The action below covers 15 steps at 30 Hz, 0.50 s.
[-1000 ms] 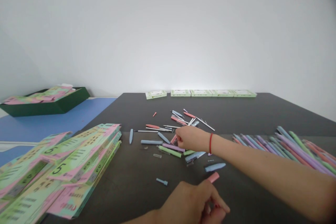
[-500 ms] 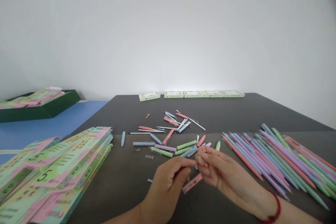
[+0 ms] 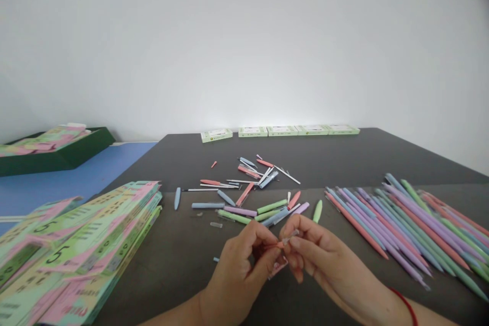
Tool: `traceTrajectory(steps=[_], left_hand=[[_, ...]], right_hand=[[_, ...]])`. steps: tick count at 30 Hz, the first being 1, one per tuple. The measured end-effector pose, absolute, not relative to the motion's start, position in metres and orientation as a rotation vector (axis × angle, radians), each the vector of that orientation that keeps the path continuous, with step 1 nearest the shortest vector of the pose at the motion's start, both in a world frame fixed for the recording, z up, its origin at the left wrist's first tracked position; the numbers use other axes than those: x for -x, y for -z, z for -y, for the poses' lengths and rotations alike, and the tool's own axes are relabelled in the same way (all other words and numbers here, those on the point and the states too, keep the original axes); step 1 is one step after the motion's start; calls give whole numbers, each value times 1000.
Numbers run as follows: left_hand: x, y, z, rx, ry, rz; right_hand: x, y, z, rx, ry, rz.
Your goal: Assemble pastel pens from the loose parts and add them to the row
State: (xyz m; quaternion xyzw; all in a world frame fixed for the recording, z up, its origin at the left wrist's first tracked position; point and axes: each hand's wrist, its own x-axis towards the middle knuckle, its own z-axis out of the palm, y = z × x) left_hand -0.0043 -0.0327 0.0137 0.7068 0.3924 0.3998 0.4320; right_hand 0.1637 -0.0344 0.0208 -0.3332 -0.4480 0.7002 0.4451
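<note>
My left hand is closed in a pinch on a small coral-pink pen part, mostly hidden by the fingers. My right hand pinches a small clear plastic piece, and the two pieces meet between my fingertips. Just under them a pink pen barrel shows partly; whether it is held or lies on the table I cannot tell. Beyond my hands lie loose pen parts: green barrels, a purple barrel, a blue barrel and a green tip section.
Whole pens in several colours lie in a spread pile at right. Stacked printed packets fill the left front. A dark green tray with more packets stands on a blue surface. Light green boxes line the table's far edge.
The left fingers have closed on the coral-pink part, and the clear piece in the right hand has come down against it. The pink barrel below is now more covered by my hands.
</note>
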Motion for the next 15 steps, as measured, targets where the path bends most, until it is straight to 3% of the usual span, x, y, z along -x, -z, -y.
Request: traceTrajectory(steps=[9, 15], left_hand=[[4, -12, 35, -1690, -946, -961], [5, -11, 34, -1794, -976, -1042]], right_hand=[[-171, -20, 36, 986, -1354, 1538], [-174, -17, 38, 1005, -1276, 1628]])
